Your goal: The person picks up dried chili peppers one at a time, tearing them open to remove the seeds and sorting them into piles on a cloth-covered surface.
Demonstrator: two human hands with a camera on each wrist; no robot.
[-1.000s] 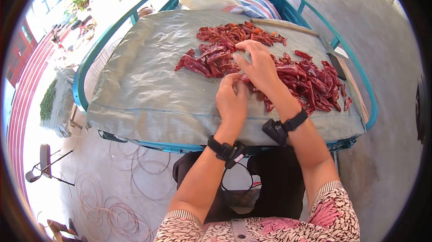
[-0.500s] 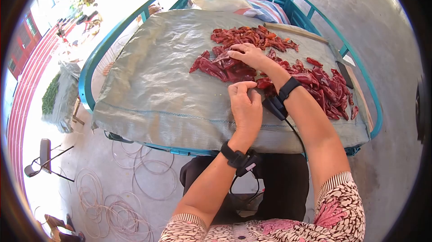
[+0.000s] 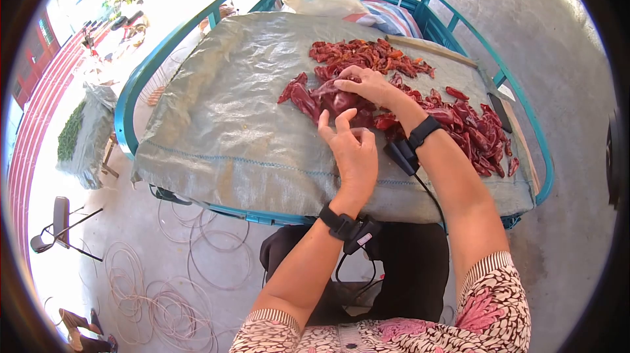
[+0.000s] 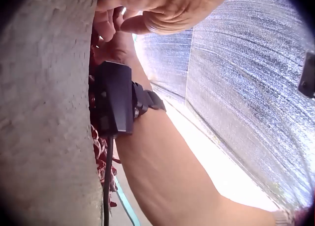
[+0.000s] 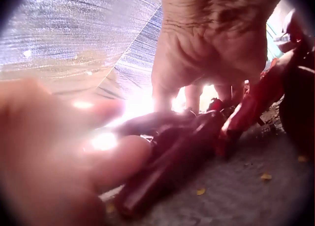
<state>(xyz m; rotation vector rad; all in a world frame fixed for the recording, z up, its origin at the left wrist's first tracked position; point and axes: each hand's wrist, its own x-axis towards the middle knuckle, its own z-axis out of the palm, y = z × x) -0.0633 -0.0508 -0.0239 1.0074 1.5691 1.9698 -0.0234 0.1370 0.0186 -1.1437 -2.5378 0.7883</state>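
Head; right hand [image 3: 369, 86] seemingly round peppers [image 3: 340, 102]

From back here, a grey woven plastic sheet [image 3: 223, 110] lies over the teal metal-railed cart [image 3: 125, 113]. On it, a heap of small dried red peppers [image 3: 367, 53] sits behind a clump of long dark-red peppers [image 3: 303, 101]; right of that clump spreads a wider heap of wrinkled red peppers [image 3: 471, 133], a flat black oblong slab [image 3: 500, 113] at its far right edge. The right hand [image 3: 375, 87] rests on the clump, the left hand [image 3: 355, 154] just before it. Behind everything sits a stuffed off-white sack [image 3: 323, 1]; a black folding chair [image 3: 61, 220] stands over to the left.
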